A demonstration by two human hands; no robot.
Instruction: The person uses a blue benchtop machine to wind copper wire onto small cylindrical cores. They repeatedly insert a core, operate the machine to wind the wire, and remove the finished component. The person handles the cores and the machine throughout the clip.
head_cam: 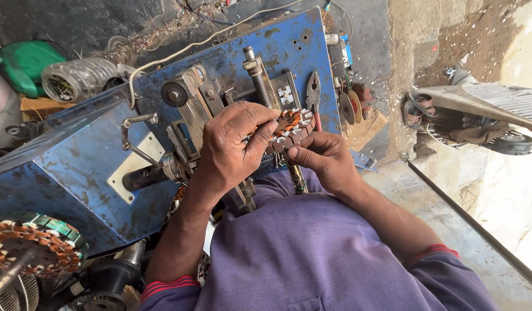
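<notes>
Centrally, a round stator (289, 131) with copper-orange windings and pale toothed rim was gripped by left hand (234, 147) and right hand (323, 160), over a blue machine (76, 167).

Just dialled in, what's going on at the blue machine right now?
A person in a purple shirt holds a round stator core, wound with copper wire, in both hands over the blue machine. The left hand wraps over it from the side, thumb and fingers pressed on the core; the right hand grips its lower edge. Pliers lie on the machine just behind. Another wound stator sits at the lower left.
</notes>
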